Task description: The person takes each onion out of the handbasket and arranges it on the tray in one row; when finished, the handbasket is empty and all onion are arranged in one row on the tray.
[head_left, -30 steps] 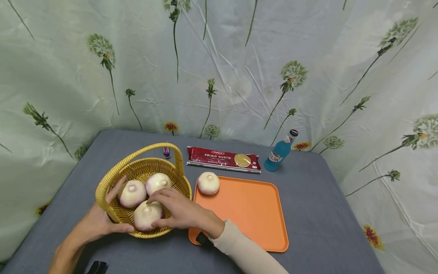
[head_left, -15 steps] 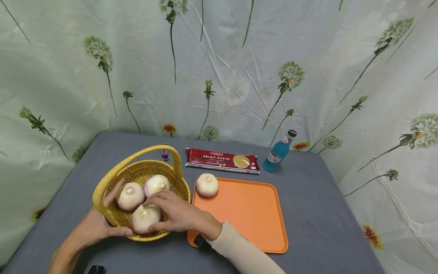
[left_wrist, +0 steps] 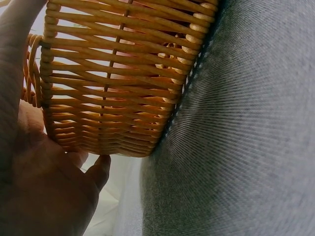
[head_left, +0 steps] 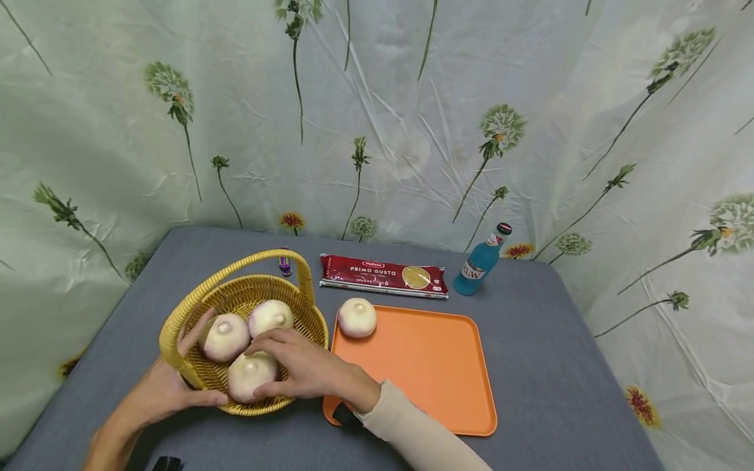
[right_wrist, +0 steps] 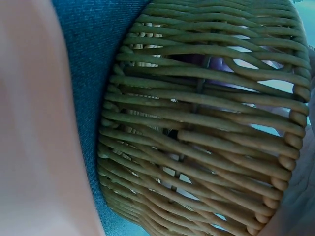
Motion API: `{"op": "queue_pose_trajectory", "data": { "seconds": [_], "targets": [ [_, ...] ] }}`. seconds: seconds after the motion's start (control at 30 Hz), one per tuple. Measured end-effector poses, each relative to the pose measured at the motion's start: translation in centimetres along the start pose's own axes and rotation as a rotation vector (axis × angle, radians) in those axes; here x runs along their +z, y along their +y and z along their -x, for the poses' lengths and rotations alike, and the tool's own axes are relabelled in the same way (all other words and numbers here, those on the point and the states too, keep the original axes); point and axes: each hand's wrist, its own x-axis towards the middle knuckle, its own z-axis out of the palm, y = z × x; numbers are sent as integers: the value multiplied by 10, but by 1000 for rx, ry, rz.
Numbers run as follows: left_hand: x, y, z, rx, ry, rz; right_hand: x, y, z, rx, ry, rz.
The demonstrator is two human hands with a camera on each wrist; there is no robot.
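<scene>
A yellow wicker basket (head_left: 318, 327) with an arched handle stands on the left side of the table. Inside it sit three white turnips with purplish sides: a left one (head_left: 225, 337), a rear one (head_left: 271, 316) and a front one (head_left: 250, 381). My left hand (head_left: 156, 391) grips the basket's left rim, thumb at the front; the left wrist view shows the fingers against the woven wall (left_wrist: 118, 88). My right hand (head_left: 306, 366) reaches over the right rim, fingers and thumb curled round the front turnip. The weave (right_wrist: 197, 118) fills most of the right wrist view.
Right of the basket lies an orange tray (head_left: 430, 366), with another turnip (head_left: 357, 318) at its back left corner. Behind are a red spaghetti packet (head_left: 383, 276), a blue bottle (head_left: 478, 265) and a small purple-wrapped item (head_left: 285, 265). A patterned curtain (head_left: 400, 131) borders the table.
The whole head view has shifted slightly. Both hands keep their places at the basket, and the turnips stay where they were.
</scene>
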Motion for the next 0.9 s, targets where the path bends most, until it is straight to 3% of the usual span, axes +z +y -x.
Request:
{"op": "queue_pose_trajectory", "data": {
  "seconds": [0.37,0.6,0.9],
  "targets": [
    [0,-1,0,8,-8,17,2,2,-2,-49,35,62],
    [1,-1,1,-18,-14,24,2,2,-2,-45,26,54],
    [1,0,0,-9,-10,13,3,2,-2,-46,18,61]
  ]
}}
